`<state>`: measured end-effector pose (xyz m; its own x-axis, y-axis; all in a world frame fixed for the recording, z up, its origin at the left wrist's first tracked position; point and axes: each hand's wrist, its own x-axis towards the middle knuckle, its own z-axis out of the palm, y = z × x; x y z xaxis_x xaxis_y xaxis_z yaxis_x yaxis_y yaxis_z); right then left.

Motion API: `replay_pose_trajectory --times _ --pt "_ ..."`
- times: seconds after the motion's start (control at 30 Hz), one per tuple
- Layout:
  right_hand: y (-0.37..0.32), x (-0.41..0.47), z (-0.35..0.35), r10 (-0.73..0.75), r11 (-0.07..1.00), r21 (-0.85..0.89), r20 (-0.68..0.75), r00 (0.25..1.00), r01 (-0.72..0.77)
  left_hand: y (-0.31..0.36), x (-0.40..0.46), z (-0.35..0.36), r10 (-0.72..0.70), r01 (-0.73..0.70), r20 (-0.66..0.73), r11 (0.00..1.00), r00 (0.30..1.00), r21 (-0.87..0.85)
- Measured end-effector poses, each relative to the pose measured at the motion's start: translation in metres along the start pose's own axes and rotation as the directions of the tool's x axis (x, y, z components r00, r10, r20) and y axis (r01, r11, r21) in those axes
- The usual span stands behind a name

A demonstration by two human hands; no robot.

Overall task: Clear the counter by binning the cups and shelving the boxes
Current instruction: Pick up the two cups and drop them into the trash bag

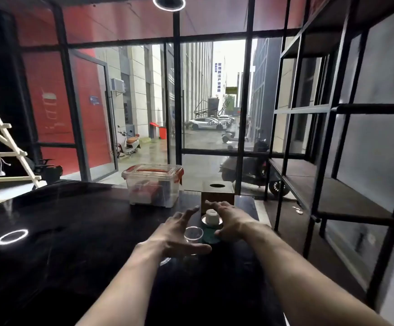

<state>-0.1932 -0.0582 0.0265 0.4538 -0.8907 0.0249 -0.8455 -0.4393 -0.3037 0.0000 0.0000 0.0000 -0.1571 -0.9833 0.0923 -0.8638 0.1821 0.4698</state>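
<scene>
The black counter (62, 231) holds everything; a clear lidded storage box (153, 184), something red and white inside, sits at twelve o'clock, a wooden tissue box (217, 193) at one. Both spread, empty hands, left hand (177, 238) and right hand (228, 222), flank the empty clear cup (193, 233) and teal cup (211, 232), likely to grab one each

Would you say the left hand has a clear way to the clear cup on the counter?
Probably yes: the left hand, fingers spread, is right beside the clear cup, with nothing between them; the right hand is by the white-capped green cup.
</scene>
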Motion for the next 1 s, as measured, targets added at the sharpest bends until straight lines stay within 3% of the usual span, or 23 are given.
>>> replay_pose_trajectory --times 0.13,0.27,0.5,0.63,0.8,1.0 --pt "0.002 0.000 0.010 -0.005 1.000 0.010 0.003 1.000 0.005 -0.001 0.005 0.014 -0.028 0.027 0.007 0.996 1.000 0.083" --pt "0.003 0.004 0.018 0.014 1.000 -0.004 -0.077 0.997 -0.014 -0.002 0.008 0.029 -0.006 0.020 -0.110 0.992 0.994 0.124" --pt "0.001 0.011 0.023 0.036 0.999 0.025 -0.139 0.990 -0.033 -0.010 0.006 0.008 0.022 -0.034 -0.260 0.999 0.965 -0.042" --pt "-0.001 0.016 0.028 0.014 0.999 0.033 -0.169 0.986 -0.008 -0.034 -0.003 -0.016 -0.053 0.032 -0.321 0.997 0.946 -0.071" --pt "-0.009 0.022 0.025 -0.019 0.998 0.048 -0.180 0.984 0.028 -0.060 -0.024 -0.020 -0.162 0.159 -0.249 0.987 0.955 -0.033" --pt "-0.020 0.026 0.032 -0.053 0.996 0.060 -0.139 0.989 0.061 -0.064 -0.033 -0.007 -0.190 0.197 -0.146 0.980 0.971 0.034"
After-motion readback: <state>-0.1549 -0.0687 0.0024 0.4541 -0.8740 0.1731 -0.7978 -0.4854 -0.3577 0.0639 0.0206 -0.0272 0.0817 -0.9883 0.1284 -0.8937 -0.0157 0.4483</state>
